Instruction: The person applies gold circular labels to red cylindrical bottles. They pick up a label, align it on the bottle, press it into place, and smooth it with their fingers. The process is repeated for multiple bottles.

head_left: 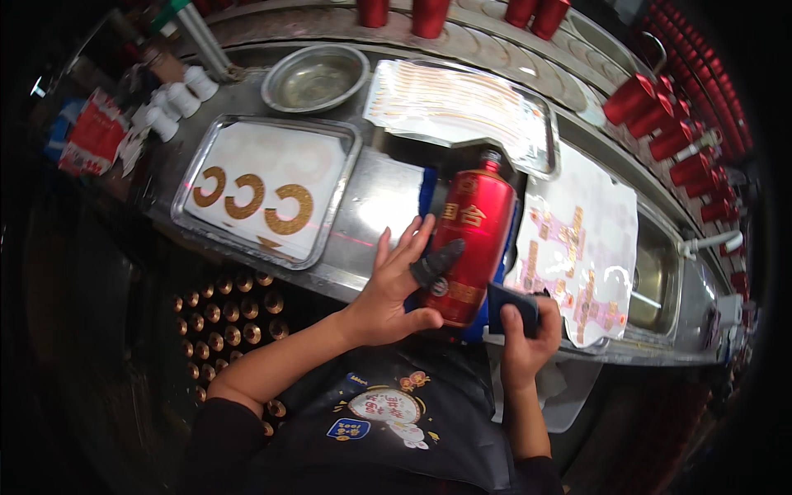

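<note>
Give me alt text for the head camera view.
A person's left hand rests on a red bottle while the right hand holds a dark, flat piece near its base. To the left, a metal tray holds three gold C-shaped pieces on white backing; beyond it sits a metal bowl.

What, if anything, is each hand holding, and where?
Right hand: dark flat pad, by its lower right end. Left hand: spread against the red bottle, not gripping it.

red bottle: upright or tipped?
Tipped: the red bottle shows its broad front to the camera, neck toward the picture's top. Whether fully flat: cannot tell.
</note>
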A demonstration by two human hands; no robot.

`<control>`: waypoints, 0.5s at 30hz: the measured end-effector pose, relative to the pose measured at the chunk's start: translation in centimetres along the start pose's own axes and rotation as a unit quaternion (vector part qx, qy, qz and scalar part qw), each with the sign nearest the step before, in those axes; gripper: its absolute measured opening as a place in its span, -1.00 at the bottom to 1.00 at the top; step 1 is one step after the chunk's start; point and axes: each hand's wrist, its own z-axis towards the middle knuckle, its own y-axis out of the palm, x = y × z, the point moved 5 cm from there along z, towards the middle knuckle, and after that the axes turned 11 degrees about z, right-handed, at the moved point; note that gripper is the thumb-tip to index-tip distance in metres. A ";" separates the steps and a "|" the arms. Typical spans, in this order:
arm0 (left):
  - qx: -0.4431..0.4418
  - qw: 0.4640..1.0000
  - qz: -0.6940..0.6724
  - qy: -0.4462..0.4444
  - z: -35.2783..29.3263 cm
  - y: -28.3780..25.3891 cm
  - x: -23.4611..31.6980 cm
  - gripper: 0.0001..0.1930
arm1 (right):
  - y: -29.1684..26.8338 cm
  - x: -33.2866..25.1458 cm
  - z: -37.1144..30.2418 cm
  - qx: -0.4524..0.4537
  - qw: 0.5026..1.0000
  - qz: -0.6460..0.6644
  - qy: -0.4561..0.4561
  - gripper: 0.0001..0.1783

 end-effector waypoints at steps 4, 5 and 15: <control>0.215 0.957 -0.134 -0.144 3.6 -3.4 -1.6 -0.61 | -2.1 3.4 1.6 0.043 0.994 -0.089 0.047 -0.87; 0.226 0.948 -0.159 -0.160 5.2 -3.8 -2.3 -0.62 | -2.8 4.0 2.6 0.060 0.993 0.000 0.105 -0.76; 0.040 0.973 -0.111 -0.197 15.1 0.0 -4.2 -0.42 | -1.6 1.7 1.8 -0.198 0.971 -0.091 0.102 -0.22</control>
